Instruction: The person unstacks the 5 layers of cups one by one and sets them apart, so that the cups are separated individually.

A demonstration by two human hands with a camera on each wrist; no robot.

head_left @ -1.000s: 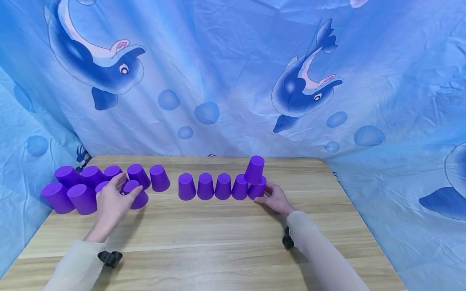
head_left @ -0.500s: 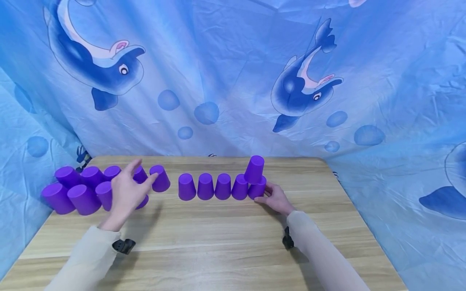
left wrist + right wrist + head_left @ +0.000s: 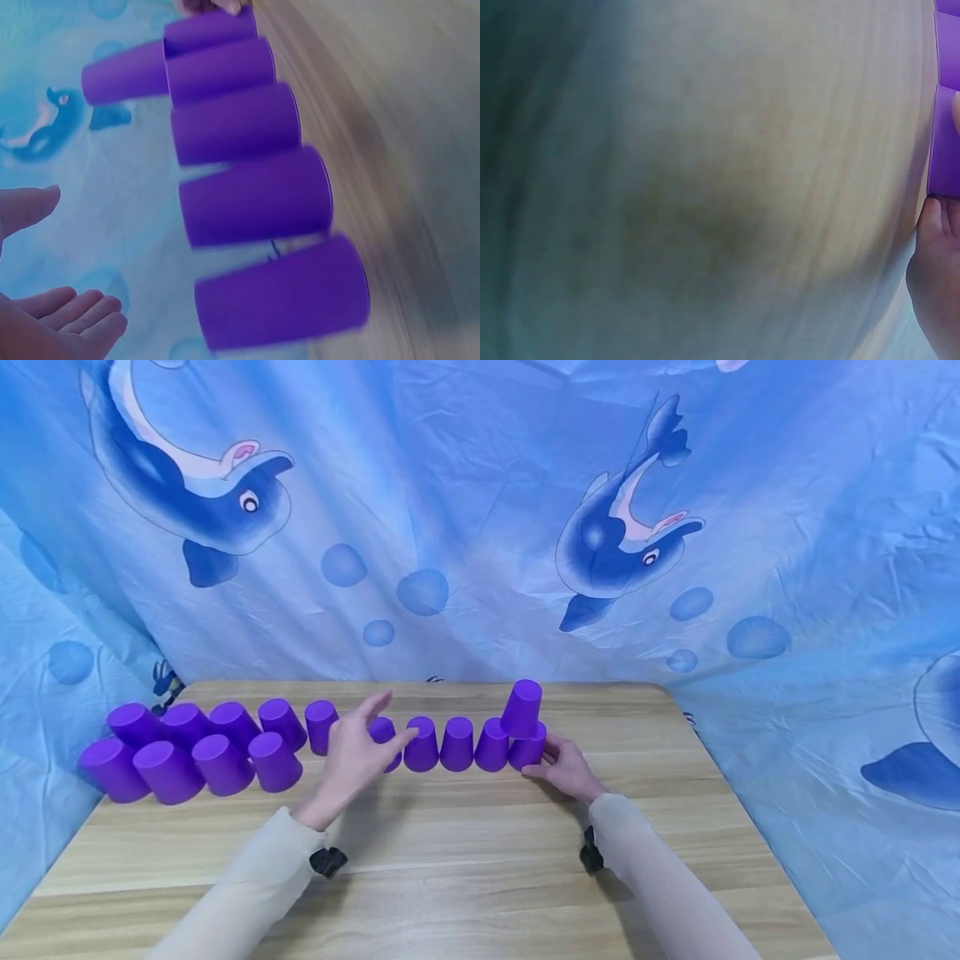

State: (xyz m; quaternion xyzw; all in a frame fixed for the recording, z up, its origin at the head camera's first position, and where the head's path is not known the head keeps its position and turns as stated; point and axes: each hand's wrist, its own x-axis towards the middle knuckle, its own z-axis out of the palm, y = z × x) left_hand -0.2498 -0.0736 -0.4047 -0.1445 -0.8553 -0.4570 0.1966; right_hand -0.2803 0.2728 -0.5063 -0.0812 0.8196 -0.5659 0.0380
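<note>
In the head view, several upside-down purple cups (image 3: 457, 747) stand in a row across the middle of the table. One more upside-down cup (image 3: 522, 710) rests on the two rightmost ones. My right hand (image 3: 568, 770) grips the end cup (image 3: 527, 755) of that row, thumb in front and fingers behind. At the row's left end my left hand (image 3: 354, 763) hovers with thumb and fingers spread, holding nothing. It partly covers the leftmost cup (image 3: 383, 732). The left wrist view shows the left fingers (image 3: 82, 311) apart from the row. Only part of the gripped cup (image 3: 943, 146) appears in the right wrist view.
Several more upside-down purple cups (image 3: 223, 765) stand in two lines on the left of the wooden table (image 3: 465, 868). A blue curtain (image 3: 480, 518) with printed dolphins hangs behind the table and at both sides.
My left hand has moved right, from the left group of cups to the left end of the middle row, carrying nothing. The right hand keeps its grip in the same place.
</note>
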